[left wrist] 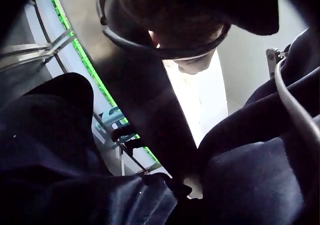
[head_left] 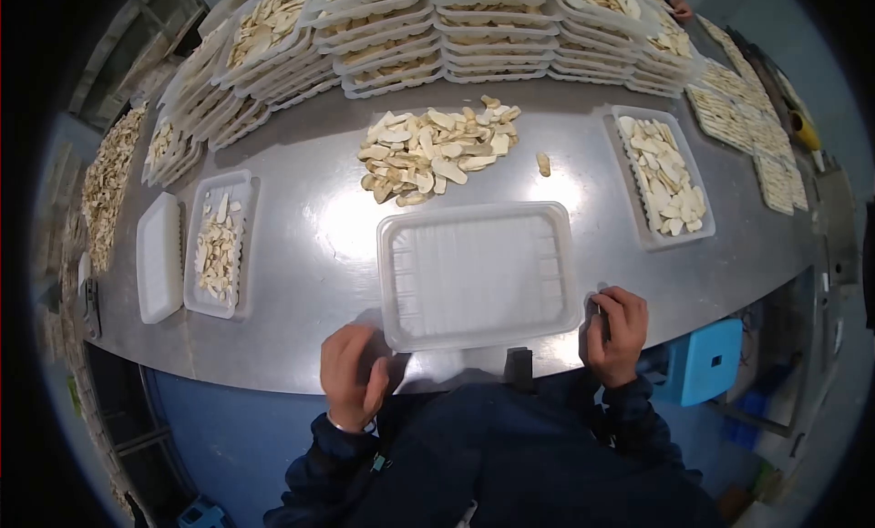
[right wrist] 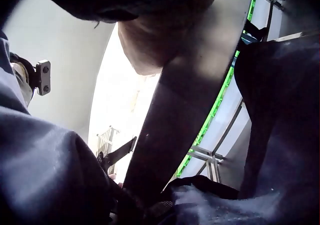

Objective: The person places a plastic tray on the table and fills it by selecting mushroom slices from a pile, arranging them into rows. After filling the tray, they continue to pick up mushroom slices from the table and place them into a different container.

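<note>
An empty clear plastic tray (head_left: pixel 476 277) lies on the metal table near its front edge. The left hand (head_left: pixel 352 373) rests at the table edge by the tray's lower left corner, fingers loosely bent, holding nothing. By the tray's right side the right hand (head_left: pixel 618 335) is loosely curled at the edge, also holding nothing. Behind the tray lies a pile of pale slices (head_left: pixel 437 150), with one separate piece (head_left: pixel 544 164) to its right. Both wrist views are dark; part of the left hand (left wrist: pixel 192 60) and part of the right hand (right wrist: pixel 145 47) show at the top.
Filled trays stand at right (head_left: pixel 663 177) and left (head_left: pixel 219 246), the latter beside a white tray (head_left: pixel 160 259). Stacked trays (head_left: pixel 392 50) line the back. More slices (head_left: pixel 111 186) lie far left. A blue stool (head_left: pixel 711 362) is below the table's right edge.
</note>
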{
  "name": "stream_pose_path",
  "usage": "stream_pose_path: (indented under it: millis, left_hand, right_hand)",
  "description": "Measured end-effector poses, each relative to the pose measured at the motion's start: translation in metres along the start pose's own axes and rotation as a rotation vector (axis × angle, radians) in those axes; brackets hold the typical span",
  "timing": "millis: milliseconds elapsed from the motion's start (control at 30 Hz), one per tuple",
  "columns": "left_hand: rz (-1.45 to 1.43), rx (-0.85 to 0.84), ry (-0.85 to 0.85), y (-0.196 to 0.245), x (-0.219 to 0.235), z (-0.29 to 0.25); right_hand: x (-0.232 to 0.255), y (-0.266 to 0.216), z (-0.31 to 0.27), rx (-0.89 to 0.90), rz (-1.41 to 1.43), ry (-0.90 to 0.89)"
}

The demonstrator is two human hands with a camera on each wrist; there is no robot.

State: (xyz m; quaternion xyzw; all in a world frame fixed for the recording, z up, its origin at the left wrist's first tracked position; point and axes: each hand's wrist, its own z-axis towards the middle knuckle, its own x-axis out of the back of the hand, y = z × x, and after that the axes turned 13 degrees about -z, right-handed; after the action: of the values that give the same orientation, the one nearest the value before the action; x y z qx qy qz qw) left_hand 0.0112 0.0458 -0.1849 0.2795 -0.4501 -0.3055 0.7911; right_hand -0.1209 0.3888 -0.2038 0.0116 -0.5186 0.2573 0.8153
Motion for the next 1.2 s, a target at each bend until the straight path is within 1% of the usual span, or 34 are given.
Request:
stream_pose_path:
  millis: [67,100,167,200,233,267,333,433,533,600,667,700,767,833,933,1033,1133,1167,1200]
  left_hand:
    - [-0.113,-0.005,-0.052,0.041,0.025,0.019]
    - [-0.195,-0.131,-0.124,0.057,0.037,0.037]
    - [-0.507,-0.292,-0.356,0.092,0.052,0.074]
    - [-0.607,-0.496,-0.435,0.099,0.052,0.089]
    - [-0.642,-0.603,-0.535,0.108,0.052,0.099]
    - [-0.872,-0.662,-0.325,0.126,0.032,0.099]
    - [-0.956,-0.721,-0.445,0.139,0.03,0.108]
    - [-0.961,-0.706,-0.466,0.152,0.028,0.108]
    - [-0.91,-0.662,-0.346,0.159,0.029,0.098]
    - [-0.921,-0.749,0.049,0.158,-0.004,0.081]
    - [-0.903,-0.726,0.043,0.158,-0.001,0.079]
    - [-0.886,-0.663,-0.158,0.157,0.023,0.082]
    - [-0.878,-0.705,-0.395,0.154,0.035,0.09]
    - [-0.899,-0.936,-0.473,0.143,0.028,0.105]
    - [-0.88,-0.957,-0.519,0.142,0.028,0.103]
    - [-0.929,-0.983,-0.529,0.143,0.028,0.104]
    - [-0.749,-0.987,-0.57,0.139,0.035,0.108]
    - [-0.609,-0.917,-0.552,0.132,0.042,0.103]
    - [-0.49,-0.908,-0.605,0.11,0.045,0.109]
  right_hand:
    - [0.002,0.0,-0.003,-0.007,-0.006,-0.008]
    - [0.003,0.0,-0.003,-0.006,-0.009,-0.016]
    - [0.003,0.0,-0.001,0.0,-0.006,-0.02]
    - [0.003,0.0,-0.001,0.002,-0.002,-0.016]
    - [0.003,0.0,-0.001,0.001,0.001,-0.008]
    - [0.004,0.0,-0.001,0.006,0.006,-0.008]
    - [0.004,0.001,-0.002,0.005,0.009,0.003]
    - [0.007,-0.001,-0.001,-0.006,-0.002,-0.003]
    - [0.004,0.001,-0.001,0.01,-0.01,0.012]
    - [0.004,0.0,-0.002,0.011,-0.006,0.003]
    - [0.003,0.002,-0.003,0.015,-0.013,0.004]
    - [0.003,0.002,-0.003,0.014,-0.01,-0.002]
    - [0.003,0.002,-0.003,0.019,-0.006,-0.002]
    - [0.004,0.002,-0.001,0.024,-0.008,0.005]
    - [0.004,0.002,-0.001,0.023,-0.014,0.013]
    - [0.004,0.003,-0.003,0.018,-0.003,-0.007]
    - [0.003,0.003,-0.003,0.023,-0.016,0.0]
    - [0.004,0.003,-0.002,0.034,-0.01,0.0]
    - [0.002,0.003,-0.004,0.021,0.0,-0.005]
